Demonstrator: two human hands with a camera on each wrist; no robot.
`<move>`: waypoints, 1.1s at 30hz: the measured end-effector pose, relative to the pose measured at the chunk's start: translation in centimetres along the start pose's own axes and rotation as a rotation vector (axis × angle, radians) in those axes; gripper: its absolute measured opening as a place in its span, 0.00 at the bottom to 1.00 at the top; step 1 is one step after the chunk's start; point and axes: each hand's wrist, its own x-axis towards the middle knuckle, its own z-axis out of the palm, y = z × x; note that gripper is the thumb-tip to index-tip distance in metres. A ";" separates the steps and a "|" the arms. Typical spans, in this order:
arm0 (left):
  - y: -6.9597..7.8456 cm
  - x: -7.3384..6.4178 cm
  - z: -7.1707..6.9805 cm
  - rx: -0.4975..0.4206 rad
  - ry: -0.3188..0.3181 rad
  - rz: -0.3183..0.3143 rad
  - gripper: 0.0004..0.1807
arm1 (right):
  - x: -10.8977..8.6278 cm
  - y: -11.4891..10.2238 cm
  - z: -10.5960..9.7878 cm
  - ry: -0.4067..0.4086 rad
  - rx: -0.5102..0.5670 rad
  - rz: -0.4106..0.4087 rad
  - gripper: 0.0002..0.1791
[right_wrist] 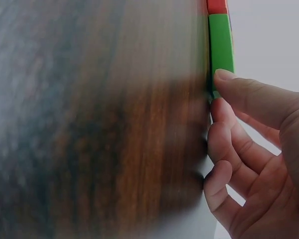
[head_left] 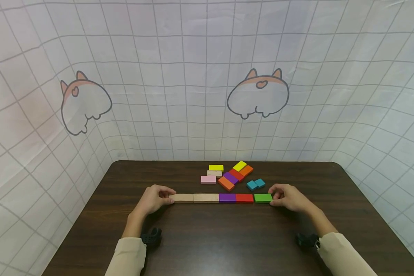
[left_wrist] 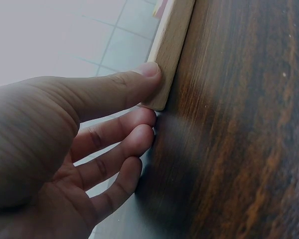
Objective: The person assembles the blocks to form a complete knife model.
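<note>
A straight row of blocks lies across the table. From left to right come two plain wooden blocks [head_left: 206,197], a purple block [head_left: 227,198], a red block [head_left: 244,198] and a green block [head_left: 263,198]. A narrow gap shows between red and green in the head view. My left hand [head_left: 155,199] pinches the outer end of the leftmost wooden block [left_wrist: 170,55], its thumb on the near side. At the other end, my right hand [head_left: 289,197] pinches the green block [right_wrist: 221,45] between thumb and fingers. The other fingertips of both hands are down at the tabletop.
Behind the row lie loose blocks: a pink one [head_left: 208,179], a plain one [head_left: 214,173], a yellow one [head_left: 216,167], two blue ones [head_left: 255,184], and a slanted cluster with orange [head_left: 226,183], purple, red and yellow. A gridded curtain [head_left: 193,96] surrounds the dark table [head_left: 220,241].
</note>
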 end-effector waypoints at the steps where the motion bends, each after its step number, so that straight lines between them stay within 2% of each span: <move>1: 0.0 0.0 0.0 0.001 0.001 0.000 0.11 | 0.0 0.0 0.0 0.000 -0.002 -0.002 0.16; 16: 0.1 0.0 0.1 0.004 0.009 -0.001 0.11 | 0.2 -0.4 0.3 -0.003 -0.021 -0.009 0.15; 33: 0.2 -0.1 0.0 0.009 0.001 0.000 0.11 | 0.4 -0.5 0.2 -0.036 0.027 -0.005 0.16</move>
